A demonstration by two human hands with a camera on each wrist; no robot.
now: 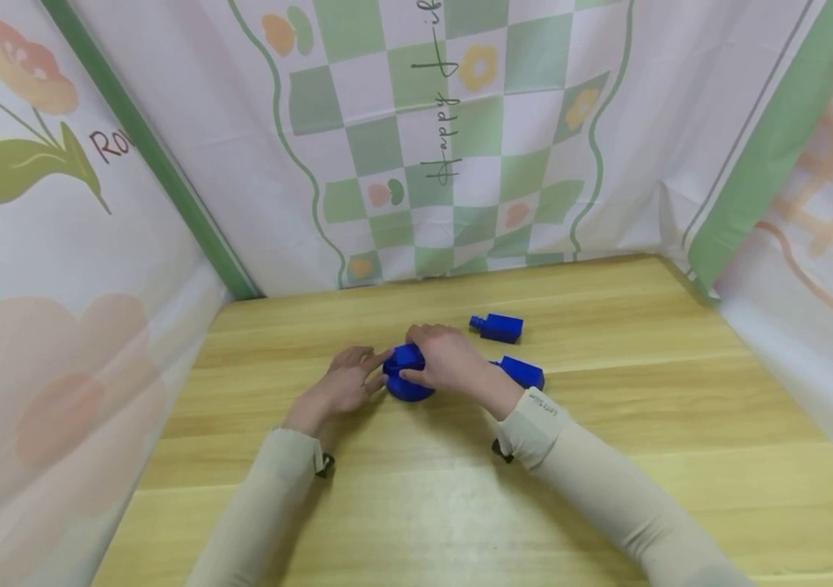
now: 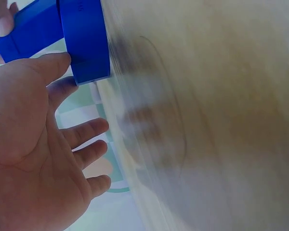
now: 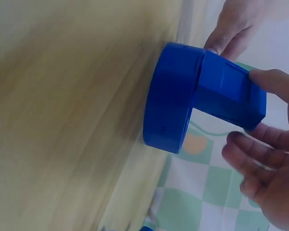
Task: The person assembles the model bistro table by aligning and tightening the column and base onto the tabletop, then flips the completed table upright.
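Over on the left, the left hand (image 1: 343,385) is at the round base (image 1: 409,389), thumb and forefinger touching its rim, the other fingers spread loose; a light touch there, nothing wrapped up in that grip; next along, the blue base itself, flat on the tabletop (image 1: 416,505), with the blue block (image 1: 407,356) standing upright on top of it; whether the two are locked together, I cannot tell; then comes the right hand (image 1: 449,359), its grip drawn in around the block, thumb on one side and fingers on the other; further right, two blue bottles (image 1: 502,328) lie on their sides, the farther one's ridged neck pointing left, the nearer one partly hidden behind the right wrist.
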